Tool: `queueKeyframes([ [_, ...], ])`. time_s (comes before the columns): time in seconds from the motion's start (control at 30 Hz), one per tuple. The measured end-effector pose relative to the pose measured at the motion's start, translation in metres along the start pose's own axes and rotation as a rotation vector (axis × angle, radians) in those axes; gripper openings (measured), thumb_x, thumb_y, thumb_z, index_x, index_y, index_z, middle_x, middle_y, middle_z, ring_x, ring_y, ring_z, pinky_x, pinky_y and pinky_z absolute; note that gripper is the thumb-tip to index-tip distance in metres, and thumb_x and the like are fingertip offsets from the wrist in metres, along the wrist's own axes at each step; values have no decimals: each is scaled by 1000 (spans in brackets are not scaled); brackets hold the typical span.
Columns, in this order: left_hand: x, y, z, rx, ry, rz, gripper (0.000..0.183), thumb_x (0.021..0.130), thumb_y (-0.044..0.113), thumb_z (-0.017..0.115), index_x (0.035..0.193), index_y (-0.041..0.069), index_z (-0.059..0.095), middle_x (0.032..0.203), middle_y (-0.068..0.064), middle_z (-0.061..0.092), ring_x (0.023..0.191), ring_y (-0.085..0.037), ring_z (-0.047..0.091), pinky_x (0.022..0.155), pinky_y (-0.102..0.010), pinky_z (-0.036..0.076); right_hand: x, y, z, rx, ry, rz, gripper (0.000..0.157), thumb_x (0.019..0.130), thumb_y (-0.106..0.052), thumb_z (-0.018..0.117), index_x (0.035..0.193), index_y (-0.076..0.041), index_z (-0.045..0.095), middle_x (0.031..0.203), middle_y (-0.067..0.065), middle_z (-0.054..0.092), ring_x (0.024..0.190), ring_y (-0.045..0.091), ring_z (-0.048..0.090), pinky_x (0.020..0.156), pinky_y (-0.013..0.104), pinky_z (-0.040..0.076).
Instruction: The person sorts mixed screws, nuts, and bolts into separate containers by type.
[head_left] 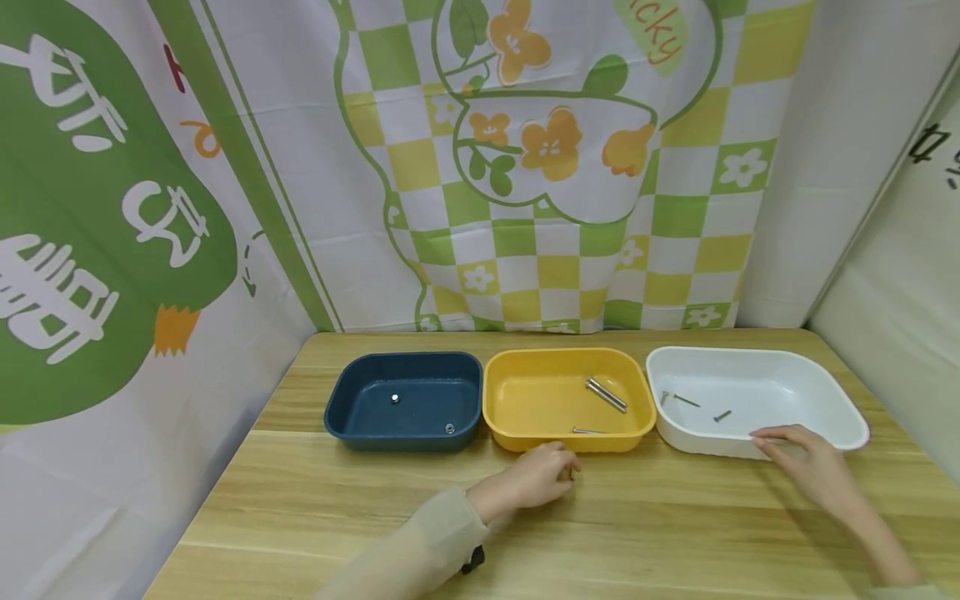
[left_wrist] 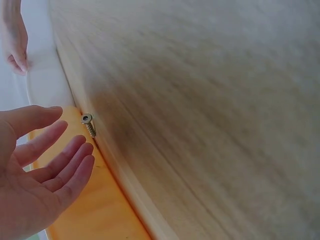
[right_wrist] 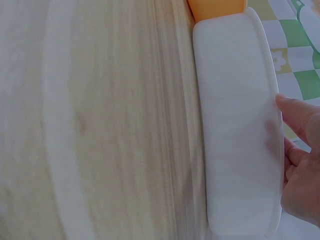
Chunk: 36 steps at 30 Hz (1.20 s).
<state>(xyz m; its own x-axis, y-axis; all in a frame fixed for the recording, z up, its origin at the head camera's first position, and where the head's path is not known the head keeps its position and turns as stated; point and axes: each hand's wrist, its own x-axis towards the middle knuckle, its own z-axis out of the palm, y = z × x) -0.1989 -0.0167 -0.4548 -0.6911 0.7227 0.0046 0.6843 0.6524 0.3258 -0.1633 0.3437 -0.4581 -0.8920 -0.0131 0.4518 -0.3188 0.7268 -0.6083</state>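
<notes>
My left hand [head_left: 534, 477] is low in front of the yellow tray [head_left: 525, 439], its fingers loosely bent and thumb apart in the left wrist view. Just beyond those fingertips is a small socket-head screw [left_wrist: 88, 124], overlapping the lower edge of the tray's front wall. My right hand [head_left: 813, 467] pinches the front rim of the white tray [head_left: 720, 443], thumb outside and fingers over the edge. Inside the white tray lie a long thin screw [head_left: 686, 401], a shorter screw [head_left: 722, 416] and another screw [head_left: 664, 398] at the left wall.
Two thick silver bolts [head_left: 606, 395] and a thin screw [head_left: 588, 431] lie in the yellow tray. At the left, the dark blue tray [head_left: 405, 442] holds a nut [head_left: 395, 398] and another nut [head_left: 450, 429]. A patterned cloth [head_left: 525, 275] hangs behind the wooden table [head_left: 645, 533].
</notes>
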Motion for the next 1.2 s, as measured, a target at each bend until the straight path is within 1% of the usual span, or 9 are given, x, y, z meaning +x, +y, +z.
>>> queueKeyframes([
  [0.27,0,0,2,24,-21,-12,24,82,12,64,106,11,64,93,1,57,77,-5,47,70,-15,40,0,1,0,4,9,-9,14,83,-9,65,88,4,66,83,-38,49,87,-29,34,74,-4,21],
  [0.53,4,-2,6,57,-36,28,22,82,11,63,104,10,65,93,0,57,79,-6,49,71,-14,40,0,2,1,-2,15,-16,13,83,-9,66,88,3,66,84,-38,48,87,-29,33,74,-4,21],
  [0.63,5,-2,7,65,-40,37,20,83,11,63,102,10,67,95,0,60,83,-7,53,74,-14,41,0,2,1,-2,17,-22,13,82,-9,66,87,3,66,83,-38,49,87,-29,34,74,-4,21],
  [0.77,7,-1,8,62,-55,40,19,84,11,63,102,10,68,98,0,61,87,-8,55,76,-15,42,0,2,1,-6,7,-8,14,83,-10,65,88,3,66,84,-39,48,87,-29,33,73,-4,21],
  [0.93,9,1,9,51,-71,34,19,85,11,62,102,10,69,96,0,61,86,-7,54,74,-14,42,0,2,0,-10,-7,3,15,84,-11,64,89,3,66,85,-39,47,87,-29,32,73,-4,20],
  [1.2,14,4,12,108,-62,58,14,84,12,64,97,11,70,93,1,61,84,-6,54,75,-12,41,0,2,0,-6,-8,2,14,84,-11,65,89,2,66,85,-39,48,88,-29,32,74,-4,19],
])
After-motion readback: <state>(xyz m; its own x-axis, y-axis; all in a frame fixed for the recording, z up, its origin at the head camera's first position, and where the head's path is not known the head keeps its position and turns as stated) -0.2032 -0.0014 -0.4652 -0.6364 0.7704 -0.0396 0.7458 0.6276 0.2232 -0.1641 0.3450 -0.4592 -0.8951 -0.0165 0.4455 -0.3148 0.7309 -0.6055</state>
